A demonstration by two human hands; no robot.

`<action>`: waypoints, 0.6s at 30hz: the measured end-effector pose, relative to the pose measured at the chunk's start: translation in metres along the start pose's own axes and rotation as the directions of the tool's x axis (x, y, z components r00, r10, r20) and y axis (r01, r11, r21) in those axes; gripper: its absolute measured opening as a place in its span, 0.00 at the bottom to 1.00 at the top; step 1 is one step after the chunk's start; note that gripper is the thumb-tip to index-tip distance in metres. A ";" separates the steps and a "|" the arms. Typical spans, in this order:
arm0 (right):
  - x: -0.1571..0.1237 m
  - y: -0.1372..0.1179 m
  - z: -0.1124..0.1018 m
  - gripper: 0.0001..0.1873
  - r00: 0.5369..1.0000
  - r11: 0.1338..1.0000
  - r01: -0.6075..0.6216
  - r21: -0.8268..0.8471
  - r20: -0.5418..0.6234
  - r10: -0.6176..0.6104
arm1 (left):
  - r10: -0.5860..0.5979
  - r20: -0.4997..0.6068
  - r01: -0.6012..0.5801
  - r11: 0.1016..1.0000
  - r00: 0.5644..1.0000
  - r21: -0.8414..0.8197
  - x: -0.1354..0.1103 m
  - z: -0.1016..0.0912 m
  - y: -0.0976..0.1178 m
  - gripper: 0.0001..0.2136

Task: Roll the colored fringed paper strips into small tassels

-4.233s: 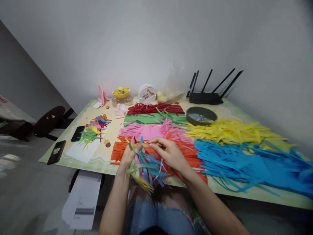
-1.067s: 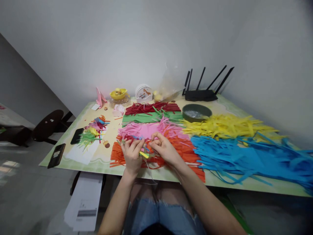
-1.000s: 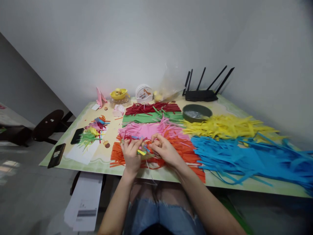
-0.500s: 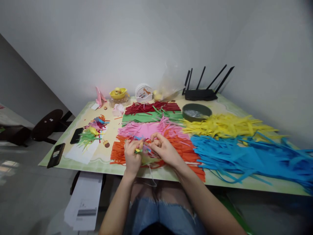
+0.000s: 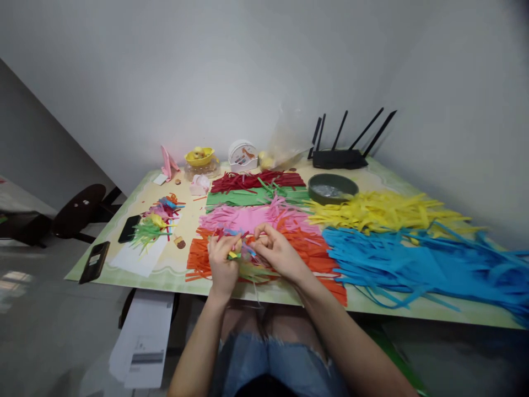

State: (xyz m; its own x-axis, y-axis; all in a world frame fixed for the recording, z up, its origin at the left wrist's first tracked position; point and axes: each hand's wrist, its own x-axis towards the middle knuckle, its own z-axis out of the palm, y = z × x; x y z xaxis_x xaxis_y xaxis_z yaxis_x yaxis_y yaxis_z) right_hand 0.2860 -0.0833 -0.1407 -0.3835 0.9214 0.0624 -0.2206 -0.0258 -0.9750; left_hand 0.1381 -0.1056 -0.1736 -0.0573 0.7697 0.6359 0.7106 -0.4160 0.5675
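The left hand (image 5: 223, 263) pinches coloured strips (image 5: 256, 271); the right hand (image 5: 276, 251) curls beside them, grip unclear. A slack pinch could spill them into the near orange fringe (image 5: 317, 257).

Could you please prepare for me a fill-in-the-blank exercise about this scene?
1. The left hand grips a bundle of thin multicoloured strips above the fringed ____ sheet.
2. The fringed dark-red sheet lies just beyond the fringed ____ sheet.
3. The black router has slanting black ____.

Missing words: orange; green; antennas.
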 end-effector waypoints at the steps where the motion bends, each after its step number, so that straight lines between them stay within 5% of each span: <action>1: 0.000 0.000 0.000 0.15 1.000 1.000 0.001 0.000 0.003 -0.001 | 0.007 0.000 -0.007 1.000 1.000 0.013 0.000 0.000 0.000 0.18; 10: 0.002 0.000 0.000 0.15 1.000 1.000 -0.005 0.002 -0.011 0.005 | 0.045 -0.003 -0.045 0.995 0.999 0.090 -0.001 0.000 0.001 0.18; 18: 0.013 0.013 -0.010 0.25 0.996 0.994 -0.083 0.073 0.035 0.081 | 0.257 0.014 -0.254 0.947 0.966 0.198 -0.005 -0.002 0.002 0.12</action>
State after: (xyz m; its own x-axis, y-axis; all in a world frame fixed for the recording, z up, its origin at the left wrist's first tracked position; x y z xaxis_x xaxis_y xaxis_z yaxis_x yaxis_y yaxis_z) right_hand 0.2867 -0.0677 -0.1549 -0.4309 0.9023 -0.0092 -0.2524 -0.1303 -0.9588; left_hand 0.1389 -0.1111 -0.1743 0.1367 0.6437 0.7530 0.8262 -0.4934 0.2719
